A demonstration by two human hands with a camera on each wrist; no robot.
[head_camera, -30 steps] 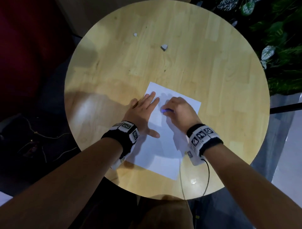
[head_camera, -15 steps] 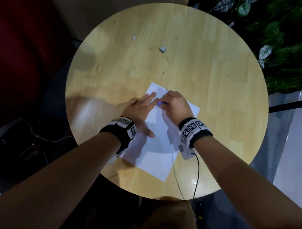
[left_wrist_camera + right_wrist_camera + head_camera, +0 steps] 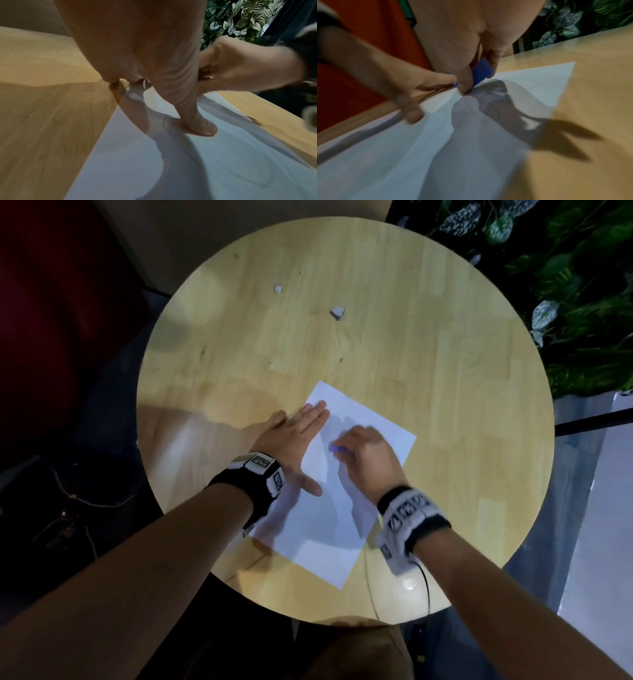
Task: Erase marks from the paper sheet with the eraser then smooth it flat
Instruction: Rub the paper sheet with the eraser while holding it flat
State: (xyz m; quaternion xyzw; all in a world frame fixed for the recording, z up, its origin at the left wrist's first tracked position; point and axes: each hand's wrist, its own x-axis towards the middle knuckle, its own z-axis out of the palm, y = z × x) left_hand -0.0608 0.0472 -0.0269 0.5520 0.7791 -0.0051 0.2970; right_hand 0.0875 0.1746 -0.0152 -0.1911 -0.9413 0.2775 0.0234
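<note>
A white paper sheet (image 3: 329,529) lies slantwise on the round wooden table (image 3: 428,364), near its front edge. My left hand (image 3: 294,433) lies flat on the sheet's left edge with straight fingers, thumb spread onto the paper (image 3: 197,155). My right hand (image 3: 366,453) pinches a blue eraser (image 3: 481,71) between thumb and fingers and holds its end down on the paper (image 3: 530,83) close to the far corner. In the head view only a sliver of the eraser (image 3: 337,449) shows under the blurred hand. No marks can be made out on the sheet.
Two small white scraps lie on the far part of the table, one (image 3: 337,312) near the middle and a smaller one (image 3: 277,289) to its left. Leafy plants (image 3: 565,285) stand beyond the right rim. A thin cable (image 3: 424,583) hangs from my right wristband.
My right hand with the eraser slid up and left beside the left fingertips half a second ago, then back down and right. The left hand stays flat on the sheet.
</note>
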